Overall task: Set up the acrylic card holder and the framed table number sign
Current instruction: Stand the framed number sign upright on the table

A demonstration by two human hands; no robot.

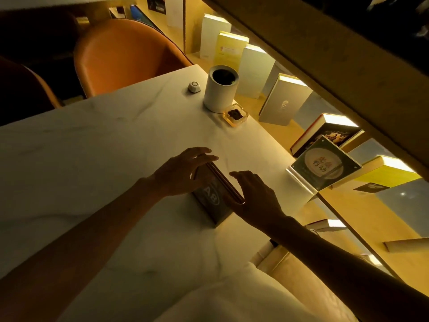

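Note:
The framed table number sign [212,198], dark with "A8" on its face and a thin wooden frame edge, stands on the white marble table [116,159]. My left hand [183,173] rests against its left side, fingers spread over the top. My right hand [255,194] touches its right edge. The acrylic card holder [325,163], clear with a round green-bordered picture, stands upright at the table's right edge, apart from both hands.
A white cylindrical bin [220,89], a small glass ashtray [235,115] and a white call button [194,86] sit at the far right corner. An orange chair [125,56] faces the far side. Books [285,101] line a lit shelf on the right.

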